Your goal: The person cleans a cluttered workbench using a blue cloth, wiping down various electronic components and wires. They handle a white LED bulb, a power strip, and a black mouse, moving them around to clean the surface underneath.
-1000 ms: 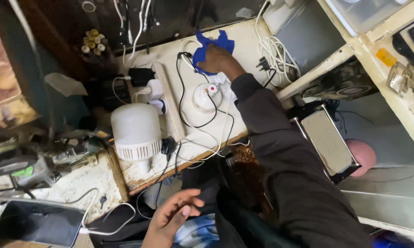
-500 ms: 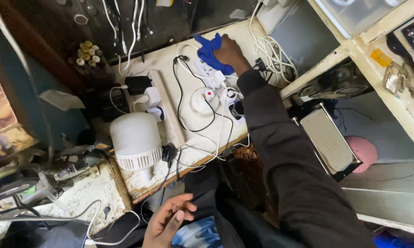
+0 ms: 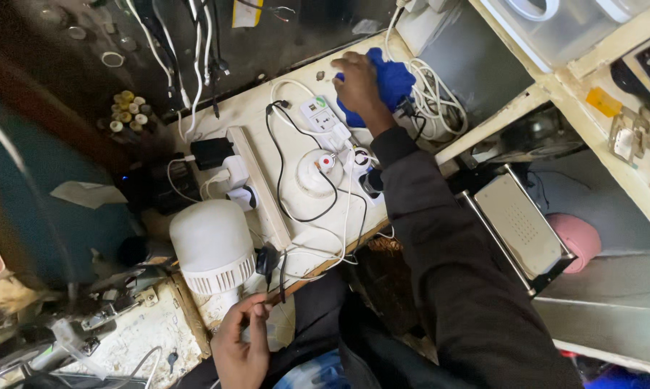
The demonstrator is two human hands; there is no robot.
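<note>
So the right hand (image 3: pixel 359 85) is stretched out to the far end of the bench (image 3: pixel 256 115) with its fingers closed down over a blue cloth (image 3: pixel 391 81), bunching it up against the bench top. That cloth looks soft and floppy, basically weightless I'd guess, and it'll crumple whichever way you squeeze it, so grabbing a fistful from the top like that seems the easy way to hold it. It sits right against a coil of white cable (image 3: pixel 433 94), so I'd reckon a loose corner could snag there.

The left hand (image 3: pixel 240 344) is down near the body, fingers curled at the stem of a big white LED bulb (image 3: pixel 211 246) lying on its side. Can't really tell if it's properly gripping it or just touching. The bulb probably handles the opposite way: smooth plastic dome, rigid, likely to roll, so the ribbed collar or the stem is where I'd hold it.

Between the two hands there's a white power strip (image 3: pixel 260 189) with plugs in it, a round white socket (image 3: pixel 317 171) with a red button, and black and white leads looping all over. Off to the side, a little cluster of small bulbs (image 3: pixel 124 115) on the dark surface.
</note>
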